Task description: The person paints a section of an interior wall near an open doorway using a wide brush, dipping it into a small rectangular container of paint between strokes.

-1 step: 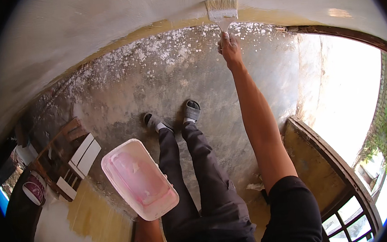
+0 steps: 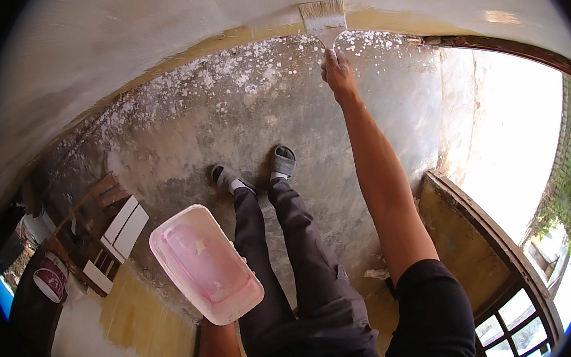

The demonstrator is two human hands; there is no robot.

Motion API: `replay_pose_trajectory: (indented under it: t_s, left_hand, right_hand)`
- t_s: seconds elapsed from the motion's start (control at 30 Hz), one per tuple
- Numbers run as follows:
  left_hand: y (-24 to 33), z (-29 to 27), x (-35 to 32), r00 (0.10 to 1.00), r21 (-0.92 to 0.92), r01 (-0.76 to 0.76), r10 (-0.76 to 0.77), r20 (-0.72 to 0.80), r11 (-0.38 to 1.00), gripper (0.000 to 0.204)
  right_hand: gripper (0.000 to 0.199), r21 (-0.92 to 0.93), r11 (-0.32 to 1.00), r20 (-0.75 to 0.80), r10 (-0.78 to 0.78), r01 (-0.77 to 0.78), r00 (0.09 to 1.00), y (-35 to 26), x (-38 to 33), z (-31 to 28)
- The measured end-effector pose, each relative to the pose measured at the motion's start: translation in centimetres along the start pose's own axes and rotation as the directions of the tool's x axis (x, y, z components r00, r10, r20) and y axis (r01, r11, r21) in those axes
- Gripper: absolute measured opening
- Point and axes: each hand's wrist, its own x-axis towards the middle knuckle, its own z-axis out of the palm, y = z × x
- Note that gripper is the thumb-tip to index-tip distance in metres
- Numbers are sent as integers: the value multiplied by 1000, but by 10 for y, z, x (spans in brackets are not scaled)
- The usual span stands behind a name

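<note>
My right hand (image 2: 337,74) grips the handle of a wide, paint-smeared paintbrush (image 2: 324,24), and its pale bristles rest against the wall (image 2: 239,11), above a strip of bare yellowish wall. In my left hand is a pinkish-white plastic tub (image 2: 205,265), held tilted beside my left leg. Thin white and pink paint coats its inside. The tub hides most of that hand; my left forearm (image 2: 223,354) shows beneath it.
White paint drops speckle the concrete floor (image 2: 188,132) along the wall. At left lie wooden furniture pieces (image 2: 125,228) and a round paint bucket (image 2: 50,277). A bright doorway opens at right, beside a wooden door with glass panes (image 2: 484,230).
The paintbrush and my right hand have shifted slightly left along the wall. The tub stays where it was.
</note>
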Motion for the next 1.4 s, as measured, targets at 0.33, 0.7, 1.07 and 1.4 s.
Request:
replay_pose_trajectory:
  t_s: [0.33, 0.7, 1.07, 1.4]
  left_hand:
    - [-6, 20, -1, 1000, -19, 3, -4, -28, 1000, 78]
    - [-1, 24, -4, 1000, -18, 5, -4, 11, 1000, 78]
    - [10, 4, -25, 999, -62, -36, 36, 0, 997, 77]
    - [39, -26, -53, 995, -116, -99, 97, -19, 988, 77]
  right_hand:
    - [35, 266, 954, 3, 143, -139, 990, -63, -1, -15]
    - [35, 397, 876, -63, -272, 274, 960, -201, -136, -49]
    - [32, 152, 940, 172, -331, 307, 928, -111, -79, 72]
    - [31, 12, 986, 194, 162, -168, 968, -31, -45, 123]
